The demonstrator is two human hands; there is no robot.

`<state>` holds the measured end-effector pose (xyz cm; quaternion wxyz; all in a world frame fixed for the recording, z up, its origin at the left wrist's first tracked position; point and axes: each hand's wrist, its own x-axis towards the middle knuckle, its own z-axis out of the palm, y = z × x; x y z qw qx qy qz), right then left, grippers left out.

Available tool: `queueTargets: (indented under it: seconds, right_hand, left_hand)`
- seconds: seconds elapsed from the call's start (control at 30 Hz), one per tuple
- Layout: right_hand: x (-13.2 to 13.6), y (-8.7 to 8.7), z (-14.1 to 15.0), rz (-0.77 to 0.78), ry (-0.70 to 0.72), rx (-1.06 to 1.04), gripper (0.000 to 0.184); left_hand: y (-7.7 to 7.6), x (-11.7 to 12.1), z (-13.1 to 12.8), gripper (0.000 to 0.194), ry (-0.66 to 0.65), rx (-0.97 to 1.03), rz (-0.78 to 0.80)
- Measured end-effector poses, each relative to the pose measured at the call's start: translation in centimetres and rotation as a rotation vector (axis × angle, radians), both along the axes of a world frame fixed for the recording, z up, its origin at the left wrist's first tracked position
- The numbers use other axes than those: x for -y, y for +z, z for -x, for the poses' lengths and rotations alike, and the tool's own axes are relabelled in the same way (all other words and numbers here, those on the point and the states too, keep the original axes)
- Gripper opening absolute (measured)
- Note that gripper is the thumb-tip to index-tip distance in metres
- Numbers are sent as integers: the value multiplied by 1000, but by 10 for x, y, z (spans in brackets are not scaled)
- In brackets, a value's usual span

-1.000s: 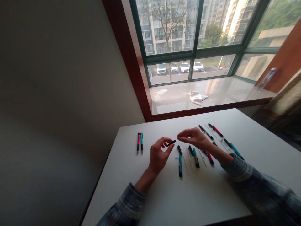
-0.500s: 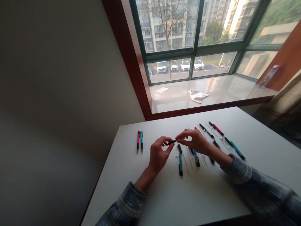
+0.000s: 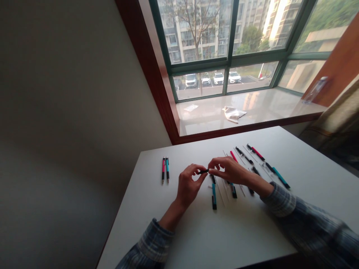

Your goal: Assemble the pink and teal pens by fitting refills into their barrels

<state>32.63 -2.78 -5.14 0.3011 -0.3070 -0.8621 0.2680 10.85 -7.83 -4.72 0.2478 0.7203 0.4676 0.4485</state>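
Pinch on a black pen barrel [image 3: 203, 172], level, in the air above the table [image 3: 308, 175], between thumb and fingers of the left hand [image 3: 189, 185]: fingers together, clamped on it. Right hand [image 3: 228, 170] just beside, its fingertips [image 3: 211, 167] together at the barrel's other end, touching or nearly so; actual grip there too small to tell.

Left of the left fingers: pink pen [image 3: 163, 170] and teal pen [image 3: 167, 170], side by side, pointing the same way. Just below the right fingers: teal barrel [image 3: 214, 196] and thin white refills [image 3: 220, 194], lying flat. Past the right fingertips: pink barrel [image 3: 233, 156] and black barrel [image 3: 244, 155]. Further right of the fingers: far pink pen [image 3: 255, 152] and far teal pen [image 3: 277, 177]. Plaid sleeves [image 3: 280, 200] on both forearms. Well beyond the fingers, past the table edge: white cloth [image 3: 234, 114] on the windowsill [image 3: 269, 112].
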Motion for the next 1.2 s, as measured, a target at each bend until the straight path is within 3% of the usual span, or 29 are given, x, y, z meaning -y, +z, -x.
queueTargets:
  seconds: [0.2, 0.53, 0.73, 0.8, 1.0, 1.1, 1.2]
  right_hand:
    - [3, 1, 1, 41, 24, 45, 44]
    - [10, 9, 6, 424, 152, -55, 67]
    - [17, 9, 10, 576, 237, -147, 76]
    - [19, 8, 12, 571, 233, -167, 76]
    - [19, 8, 14, 494, 199, -145, 73]
    - [8, 14, -2, 315, 158, 34, 60]
    - [-14, 18, -38, 86, -57, 153, 38]
  left_hand:
    - [-1, -2, 0, 4, 5, 10, -12]
    - [6, -2, 8, 7, -142, 101, 25]
    - [15, 0, 10, 9, -132, 111, -24]
    - [14, 0, 9, 13, -140, 205, 51]
    - [-3, 0, -4, 32, -223, 750, 512]
    - [-6, 0, -7, 33, -226, 878, 584]
    - [-5, -2, -3, 32, -196, 887, 607]
